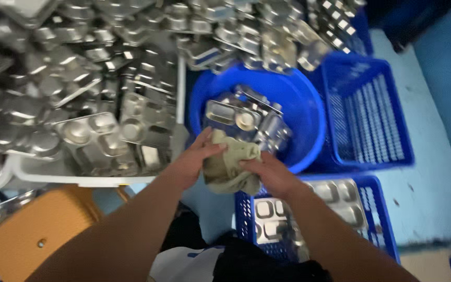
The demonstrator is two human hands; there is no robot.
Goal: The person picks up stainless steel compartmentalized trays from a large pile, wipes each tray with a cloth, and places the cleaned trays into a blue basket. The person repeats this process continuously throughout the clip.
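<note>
Both hands closed on one olive-green cloth (230, 167), bunched between them just at the near rim of the round blue basin (309, 112). Left hand (191, 162) gripping the cloth's left side, thumb and fingers curled over it; right hand (267, 175) clamped on the right side, knuckles up. No tray in either hand at present.

Inside the basin: a handful of steel compartment trays (244, 117), jumbled and tilted. Left of the basin: a white tub (53, 175) heaped high with the same trays, a great many (by the look of it, most of the work left). Near side of the basin, below the right forearm: a blue crate (371, 209) holding a few trays laid flat, likely the finished ones. Right of the basin: another blue crate (366, 109), nothing seen in it. Judged early going.
</note>
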